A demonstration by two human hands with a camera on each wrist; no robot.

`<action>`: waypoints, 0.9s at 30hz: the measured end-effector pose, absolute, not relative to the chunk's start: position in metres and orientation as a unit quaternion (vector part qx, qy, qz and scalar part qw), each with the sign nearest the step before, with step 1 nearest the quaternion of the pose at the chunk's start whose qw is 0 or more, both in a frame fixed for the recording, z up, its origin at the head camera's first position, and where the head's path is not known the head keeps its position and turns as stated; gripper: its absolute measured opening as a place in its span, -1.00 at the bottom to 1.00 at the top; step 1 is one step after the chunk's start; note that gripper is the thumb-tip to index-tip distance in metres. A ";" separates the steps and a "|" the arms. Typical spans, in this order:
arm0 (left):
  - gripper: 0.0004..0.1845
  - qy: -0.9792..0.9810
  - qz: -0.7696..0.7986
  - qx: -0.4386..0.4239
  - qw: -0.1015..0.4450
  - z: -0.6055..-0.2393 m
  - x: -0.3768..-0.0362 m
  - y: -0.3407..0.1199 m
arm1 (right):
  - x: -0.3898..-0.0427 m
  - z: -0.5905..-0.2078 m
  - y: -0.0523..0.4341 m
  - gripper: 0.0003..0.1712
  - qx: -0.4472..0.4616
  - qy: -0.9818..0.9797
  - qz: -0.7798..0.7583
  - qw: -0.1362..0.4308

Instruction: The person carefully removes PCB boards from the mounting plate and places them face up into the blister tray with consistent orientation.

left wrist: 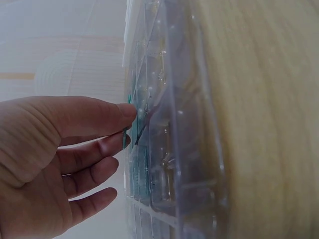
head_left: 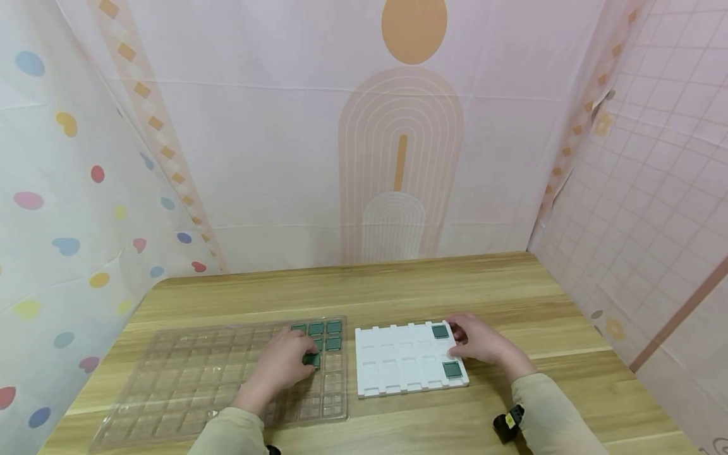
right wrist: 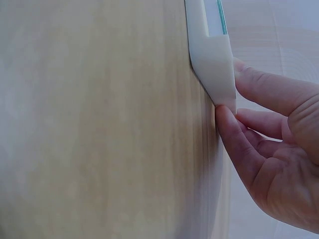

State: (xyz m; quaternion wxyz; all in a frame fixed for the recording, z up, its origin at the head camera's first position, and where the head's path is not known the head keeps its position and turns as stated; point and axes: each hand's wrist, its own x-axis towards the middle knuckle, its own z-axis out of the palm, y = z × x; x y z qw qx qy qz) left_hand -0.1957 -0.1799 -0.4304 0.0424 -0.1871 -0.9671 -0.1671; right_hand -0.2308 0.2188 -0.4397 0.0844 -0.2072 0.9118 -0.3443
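Note:
My left hand [head_left: 284, 361] is over the right part of a clear plastic tray [head_left: 199, 360] with many compartments. Between its thumb and a finger it pinches a small green circuit board [left wrist: 124, 138], seen edge-on in the left wrist view; the other fingers are spread loosely. Several more green boards [head_left: 333, 327] lie in the tray's far right compartments. My right hand [head_left: 480, 341] grips the right edge of a white tray [head_left: 398, 360], thumb at the top and fingertips at the corner. Two green boards sit in that tray's right column, one far [head_left: 440, 332] and one near [head_left: 452, 370].
Both trays lie side by side on a wooden table [head_left: 409, 423], a narrow strip of wood between them. Patterned curtains [head_left: 273, 158] hang behind and at both sides. A black wrist device [head_left: 506, 426] is at the right sleeve.

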 end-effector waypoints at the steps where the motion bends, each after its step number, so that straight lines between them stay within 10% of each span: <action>1: -0.75 -0.967 -0.167 -0.188 0.042 -0.430 -0.196 -0.180 | -0.231 -0.440 0.219 -0.24 -0.208 0.912 -0.343 0.084; 27: -0.72 -0.961 -0.169 -0.207 0.069 -0.414 -0.189 -0.179 | -0.231 -0.441 0.219 -0.23 -0.204 0.915 -0.339 0.081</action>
